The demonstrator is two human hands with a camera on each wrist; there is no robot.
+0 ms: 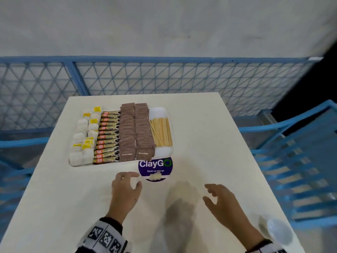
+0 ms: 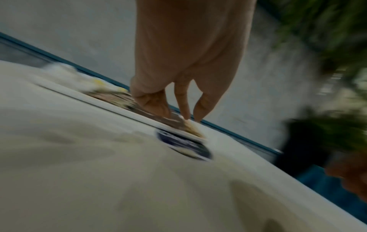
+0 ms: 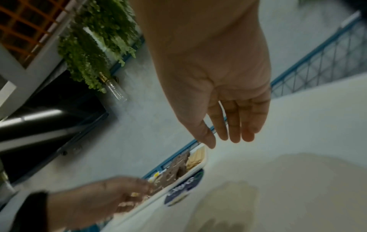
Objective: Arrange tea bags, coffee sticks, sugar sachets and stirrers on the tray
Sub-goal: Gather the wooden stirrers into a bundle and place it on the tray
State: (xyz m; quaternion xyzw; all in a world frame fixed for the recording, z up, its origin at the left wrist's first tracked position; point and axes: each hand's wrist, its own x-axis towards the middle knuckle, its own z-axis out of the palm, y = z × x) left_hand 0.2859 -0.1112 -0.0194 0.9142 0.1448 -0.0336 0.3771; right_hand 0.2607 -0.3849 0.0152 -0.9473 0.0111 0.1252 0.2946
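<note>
A white tray lies on the far left half of the table. On it, from left to right, are white tea bags with yellow tags, a column of coffee sticks, two columns of brown sugar sachets and a bundle of wooden stirrers. My left hand hovers just in front of the tray with relaxed fingers and holds nothing. My right hand hovers over the table to the right, fingers loosely spread and empty. The right wrist view shows its straight fingers above the tray.
A round purple ClayGo sticker is on the white table just in front of the tray. A white bowl stands near the right front corner. Blue mesh railing runs behind the table and a blue chair stands at the right.
</note>
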